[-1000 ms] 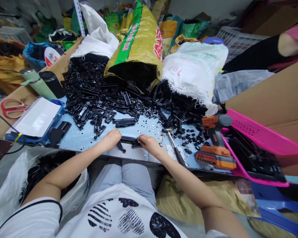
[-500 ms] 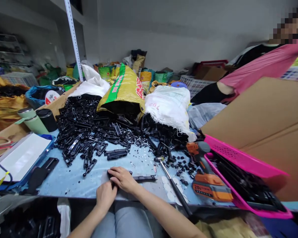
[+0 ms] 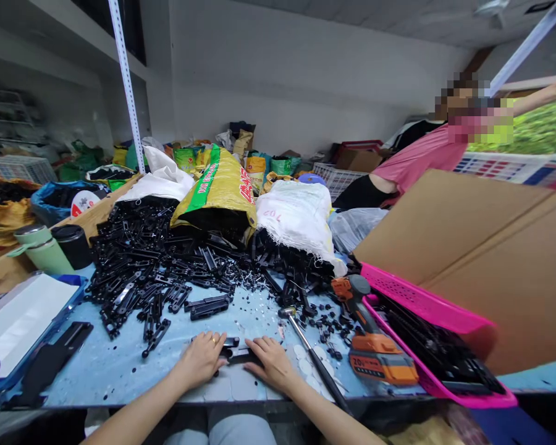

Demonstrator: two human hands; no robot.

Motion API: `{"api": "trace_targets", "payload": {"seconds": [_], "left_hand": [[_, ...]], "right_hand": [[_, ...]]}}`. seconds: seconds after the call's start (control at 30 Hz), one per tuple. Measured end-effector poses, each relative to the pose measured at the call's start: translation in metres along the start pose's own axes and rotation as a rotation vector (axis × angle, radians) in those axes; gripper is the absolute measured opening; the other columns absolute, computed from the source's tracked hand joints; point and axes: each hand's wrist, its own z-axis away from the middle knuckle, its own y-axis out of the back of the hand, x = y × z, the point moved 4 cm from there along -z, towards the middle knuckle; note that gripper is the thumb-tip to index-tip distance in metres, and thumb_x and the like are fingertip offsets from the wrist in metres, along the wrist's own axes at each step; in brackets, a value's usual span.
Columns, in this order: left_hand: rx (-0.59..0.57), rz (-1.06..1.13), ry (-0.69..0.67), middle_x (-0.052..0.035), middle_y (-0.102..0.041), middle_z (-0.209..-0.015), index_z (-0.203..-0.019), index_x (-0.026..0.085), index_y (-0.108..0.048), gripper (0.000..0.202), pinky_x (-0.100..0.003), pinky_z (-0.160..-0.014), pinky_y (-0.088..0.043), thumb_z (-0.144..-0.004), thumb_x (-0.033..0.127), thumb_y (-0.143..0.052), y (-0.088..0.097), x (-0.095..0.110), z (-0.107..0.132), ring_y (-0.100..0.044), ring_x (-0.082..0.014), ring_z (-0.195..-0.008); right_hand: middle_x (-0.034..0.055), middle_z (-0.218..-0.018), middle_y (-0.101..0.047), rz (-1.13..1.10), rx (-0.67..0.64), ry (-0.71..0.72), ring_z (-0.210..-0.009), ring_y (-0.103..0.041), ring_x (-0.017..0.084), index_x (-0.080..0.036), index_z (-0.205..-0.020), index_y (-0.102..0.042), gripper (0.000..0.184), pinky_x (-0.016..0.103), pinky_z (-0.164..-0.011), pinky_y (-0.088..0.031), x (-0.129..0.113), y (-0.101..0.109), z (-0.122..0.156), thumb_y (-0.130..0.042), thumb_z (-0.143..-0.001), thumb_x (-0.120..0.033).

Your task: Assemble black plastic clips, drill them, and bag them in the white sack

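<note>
My left hand [image 3: 200, 360] is closed around one end of a long black plastic part [image 3: 234, 351] at the table's front edge. At its other end, my right hand [image 3: 269, 363] grips with bent fingers. How the part's pieces fit together is partly hidden by my hands. To the right lies a hammer [image 3: 312, 352] with a dark handle. Just beyond my left hand, a few similar black parts [image 3: 208, 306] rest on the blue table top [image 3: 115, 371].
A heap of black parts [image 3: 134, 247] spills from sacks, including a yellow sack [image 3: 227, 185] and a white sack [image 3: 294, 213]. An orange cordless drill [image 3: 382, 355] stands by a pink basket [image 3: 426, 296]. Cardboard [image 3: 482, 247] rises at right; a person in pink [image 3: 417, 157] is behind it.
My hands have moved apart along the black part, the right one shifting rightward from beside the left. The view has tilted up, showing more of the person behind.
</note>
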Motion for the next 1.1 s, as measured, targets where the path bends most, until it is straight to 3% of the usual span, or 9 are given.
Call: {"api": "trace_targets", "payload": {"seconds": [0.13, 0.27, 0.4, 0.53, 0.6, 0.73, 0.9, 1.0, 1.1], "left_hand": [[-0.056, -0.029, -0.003, -0.0137, -0.058, -0.11, -0.135, 0.013, -0.039, 0.057, -0.038, -0.084, -0.042, -0.089, 0.046, -0.044, 0.002, -0.002, -0.007, -0.052, -0.0274, -0.099], [-0.079, -0.035, -0.051, -0.0137, -0.057, -0.115, -0.137, 0.013, -0.036, 0.061, -0.038, -0.086, -0.041, -0.089, 0.05, -0.044, 0.005, -0.001, -0.003, -0.052, -0.0276, -0.102], [-0.064, -0.007, -0.049, -0.0127, -0.058, -0.112, -0.133, 0.013, -0.04, 0.055, -0.037, -0.084, -0.042, -0.09, 0.047, -0.043, 0.012, -0.004, -0.005, -0.053, -0.0263, -0.101], [-0.065, 0.063, 0.038, -0.0061, -0.065, -0.088, -0.094, 0.019, -0.063, 0.036, -0.029, -0.073, -0.044, -0.096, 0.036, -0.032, 0.021, -0.012, -0.004, -0.059, -0.0192, -0.084], [-0.035, 0.071, 0.052, -0.0049, -0.065, -0.077, -0.078, 0.019, -0.063, 0.043, -0.027, -0.068, -0.044, -0.097, 0.034, -0.028, 0.026, -0.015, 0.0, -0.06, -0.0169, -0.075], [0.065, -0.028, 0.116, -0.0077, -0.064, -0.071, -0.075, 0.015, -0.063, 0.049, -0.027, -0.061, -0.043, -0.096, 0.041, -0.028, 0.037, -0.021, 0.012, -0.06, -0.0176, -0.068], [0.051, -0.028, -0.015, -0.0072, -0.063, -0.062, -0.065, 0.015, -0.062, 0.057, -0.026, -0.057, -0.041, -0.095, 0.048, -0.026, 0.053, -0.012, 0.032, -0.06, -0.0172, -0.062], [0.066, -0.055, 0.091, -0.0091, -0.064, -0.061, -0.064, 0.014, -0.063, 0.057, -0.027, -0.056, -0.04, -0.096, 0.046, -0.027, 0.068, -0.009, 0.034, -0.061, -0.0182, -0.06], [0.031, -0.124, 0.273, -0.0139, -0.065, -0.062, -0.067, 0.01, -0.066, 0.06, -0.027, -0.052, -0.037, -0.096, 0.044, -0.027, 0.076, -0.016, 0.024, -0.06, -0.0199, -0.056]], "right_hand": [[0.0106, -0.106, -0.059, 0.083, -0.053, 0.127, -0.089, -0.057, 0.022, -0.026, -0.136, -0.041, 0.055, 0.034, -0.074, -0.045, 0.0, 0.0, -0.015, -0.046, -0.088, -0.053], [0.0067, -0.092, -0.061, 0.102, -0.107, 0.246, -0.078, -0.057, 0.019, -0.027, -0.132, -0.046, 0.048, 0.028, -0.065, -0.04, 0.0, 0.0, -0.028, -0.039, -0.091, -0.053], [0.0079, -0.081, -0.063, 0.125, -0.053, 0.116, -0.073, -0.059, 0.021, -0.018, -0.1, -0.062, 0.056, 0.028, -0.06, -0.037, 0.012, -0.006, -0.028, -0.045, -0.081, -0.068], [0.0063, -0.067, -0.062, 0.063, -0.018, 0.106, -0.062, -0.057, 0.018, -0.018, -0.074, -0.059, 0.058, 0.027, -0.056, -0.032, 0.004, -0.008, -0.026, -0.038, -0.081, -0.072], [0.0043, -0.063, -0.06, 0.004, -0.038, 0.179, -0.059, -0.056, 0.016, -0.018, -0.072, -0.058, 0.061, 0.026, -0.054, -0.03, -0.01, 0.0, -0.027, -0.03, -0.084, -0.072], [0.0057, -0.062, -0.06, 0.012, -0.08, 0.23, -0.058, -0.054, 0.016, -0.016, -0.072, -0.058, 0.07, 0.026, -0.052, -0.025, -0.033, 0.029, -0.034, -0.021, -0.083, -0.075], [0.0066, -0.062, -0.059, 0.02, -0.108, 0.297, -0.058, -0.054, 0.016, -0.015, -0.071, -0.058, 0.072, 0.026, -0.053, -0.023, -0.046, 0.055, -0.036, -0.021, -0.081, -0.076], [0.0066, -0.062, -0.058, 0.012, -0.131, 0.313, -0.058, -0.053, 0.015, -0.015, -0.072, -0.058, 0.07, 0.026, -0.053, -0.023, -0.051, 0.062, -0.04, -0.019, -0.085, -0.072], [0.008, -0.065, -0.06, 0.059, -0.151, 0.184, -0.056, -0.052, 0.015, -0.014, -0.073, -0.057, 0.07, 0.026, -0.052, -0.02, -0.045, 0.06, -0.055, -0.018, -0.086, -0.071]]}}
